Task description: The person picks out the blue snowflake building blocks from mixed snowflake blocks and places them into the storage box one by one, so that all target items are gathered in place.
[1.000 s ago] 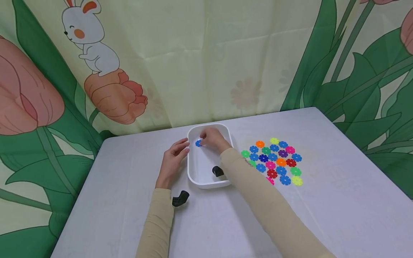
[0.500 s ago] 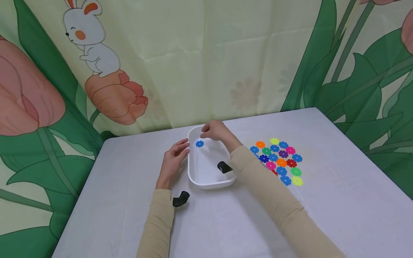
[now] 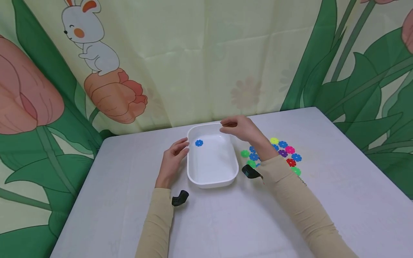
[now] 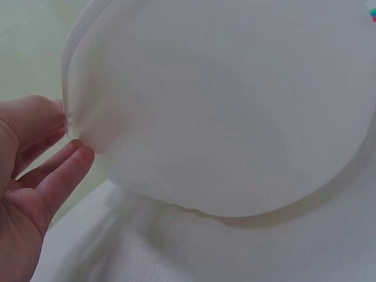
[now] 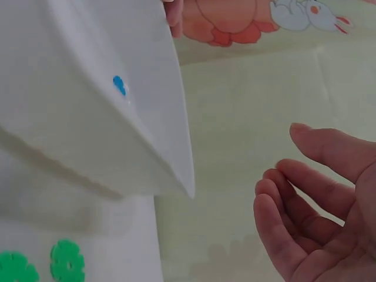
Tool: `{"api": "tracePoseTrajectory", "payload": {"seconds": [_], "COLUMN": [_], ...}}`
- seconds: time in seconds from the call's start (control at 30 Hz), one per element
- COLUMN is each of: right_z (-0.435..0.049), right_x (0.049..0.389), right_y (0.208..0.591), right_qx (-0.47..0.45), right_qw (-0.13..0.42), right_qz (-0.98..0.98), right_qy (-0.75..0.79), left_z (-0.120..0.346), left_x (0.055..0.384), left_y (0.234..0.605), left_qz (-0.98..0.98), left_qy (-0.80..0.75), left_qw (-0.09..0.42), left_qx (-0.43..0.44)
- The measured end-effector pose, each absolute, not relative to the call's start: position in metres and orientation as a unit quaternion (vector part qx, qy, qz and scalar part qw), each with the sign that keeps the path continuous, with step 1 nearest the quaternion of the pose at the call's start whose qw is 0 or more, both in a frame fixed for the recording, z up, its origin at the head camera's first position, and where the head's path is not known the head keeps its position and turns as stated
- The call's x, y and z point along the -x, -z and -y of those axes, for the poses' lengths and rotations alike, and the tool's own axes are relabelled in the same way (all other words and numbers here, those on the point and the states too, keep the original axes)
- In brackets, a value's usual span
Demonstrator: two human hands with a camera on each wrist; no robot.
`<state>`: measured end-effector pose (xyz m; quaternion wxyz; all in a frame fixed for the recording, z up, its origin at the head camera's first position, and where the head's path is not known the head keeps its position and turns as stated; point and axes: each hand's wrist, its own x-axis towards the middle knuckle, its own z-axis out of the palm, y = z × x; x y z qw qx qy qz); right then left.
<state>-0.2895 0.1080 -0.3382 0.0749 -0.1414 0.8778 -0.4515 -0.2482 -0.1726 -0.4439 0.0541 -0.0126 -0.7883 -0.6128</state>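
A white tray (image 3: 213, 163) stands on the table, with one blue flower-shaped disc (image 3: 199, 143) lying flat near its far left corner. My left hand (image 3: 171, 162) rests its fingertips against the tray's left side; in the left wrist view its fingers (image 4: 69, 170) are fairly straight and touch the wall. Above the far right corner of the tray is my right hand (image 3: 246, 129). Its thumb and fingers are loosely bent and apart in the right wrist view, holding nothing. Several coloured flower discs (image 3: 290, 150) lie to the right of the tray, partly hidden by the right forearm.
Black wrist devices (image 3: 180, 198) are on both sleeves, the right one (image 3: 251, 172) beside the tray's right edge. A white cloth covers the table (image 3: 122, 186). Behind it hangs a curtain (image 3: 193, 71) printed with a rabbit and tulips.
My right hand has let go of the blue disc, risen out of the tray and moved right, past the rim. The left hand has stayed at the tray's side.
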Motion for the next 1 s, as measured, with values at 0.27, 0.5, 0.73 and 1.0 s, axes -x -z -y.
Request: {"api": "tracePoseTrajectory", "payload": {"seconds": [0.27,0.5,0.73,1.0], "right_z": [-0.167,-0.207,-0.245,-0.286], "right_x": [0.263,0.242,0.23,0.219], "right_y": [0.348,0.359,0.373,0.391], "right_qx": [0.097,0.067,0.041,0.008], "right_qw": [0.067,0.061,0.072,0.071], "right_qz": [-0.892,-0.912,-0.924,-0.936], "right_qy": [0.437,0.4,0.372,0.345], "left_z": [0.174,0.174,0.173,0.173], "left_x": [0.248,0.248,0.245,0.248], "left_y": [0.444,0.444,0.443,0.444], "left_qz": [0.79,0.789,0.787,0.781], "left_qy": [0.61,0.612,0.615,0.621], "left_qw": [0.052,0.051,0.054,0.055], "left_qx": [0.018,0.018,0.018,0.025]}}
